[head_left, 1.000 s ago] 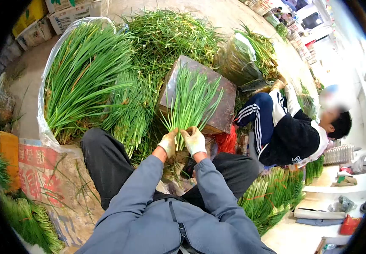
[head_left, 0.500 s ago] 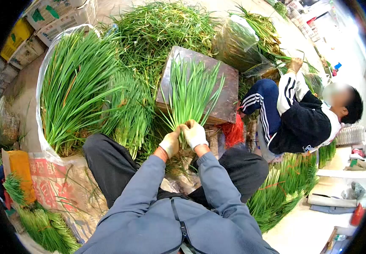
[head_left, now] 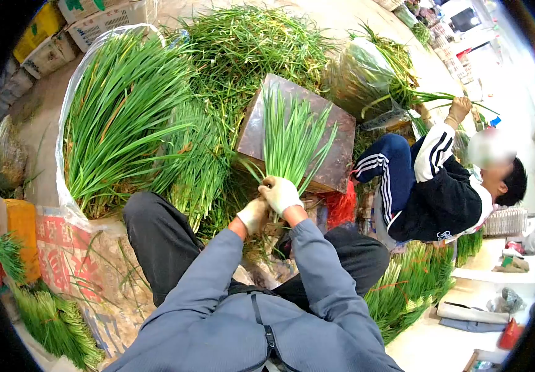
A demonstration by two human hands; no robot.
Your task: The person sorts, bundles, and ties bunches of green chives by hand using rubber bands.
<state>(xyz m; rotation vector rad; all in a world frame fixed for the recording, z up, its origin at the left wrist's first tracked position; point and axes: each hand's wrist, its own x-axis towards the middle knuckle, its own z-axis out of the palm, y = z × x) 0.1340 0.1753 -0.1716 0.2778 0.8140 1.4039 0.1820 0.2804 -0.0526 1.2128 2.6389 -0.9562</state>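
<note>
Largest first. At 10 o'clock I have a tall bundle of greens wrapped in clear plastic; at 12, a loose heap of leaves. Co-worker seated at 3 o'clock, a raised hand pulling out a few long leaves; a second ago that hand was down by the bagged greens at 1 o'clock.

Brown box just past 12, beneath the fanned tips of the bunch, whose stems come down to my operator's gloves, mid-view.

Right hand: curled round the stems, grasping. Left hand: at the right's 8 o'clock, fingertips now hidden under it; can't tell whether they grip. Half a second ago the fingers met side by side. I read this as the right taking the main hold.
</note>
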